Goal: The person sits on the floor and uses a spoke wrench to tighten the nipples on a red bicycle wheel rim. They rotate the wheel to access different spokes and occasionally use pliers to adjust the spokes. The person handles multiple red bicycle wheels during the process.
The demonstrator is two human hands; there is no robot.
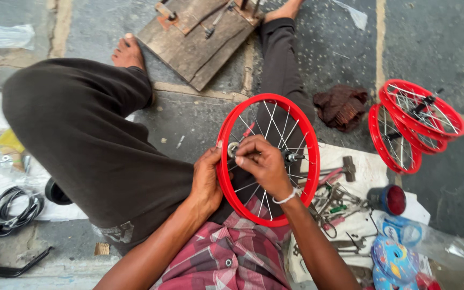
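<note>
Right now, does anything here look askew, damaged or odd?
Nothing looks damaged. The red wheel rim stands tilted on the lap, left hand on its edge, right hand at the hub. Tools lie scattered on the white sheet.

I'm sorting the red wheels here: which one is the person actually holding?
The red wheel upright in the lap: the left hand grips its rim and the right hand is at its hub. The two other red wheels lie stacked on the floor, untouched.

Floor bike repair w/shop: spare red wheels (417, 121), tools (336, 207)
</note>
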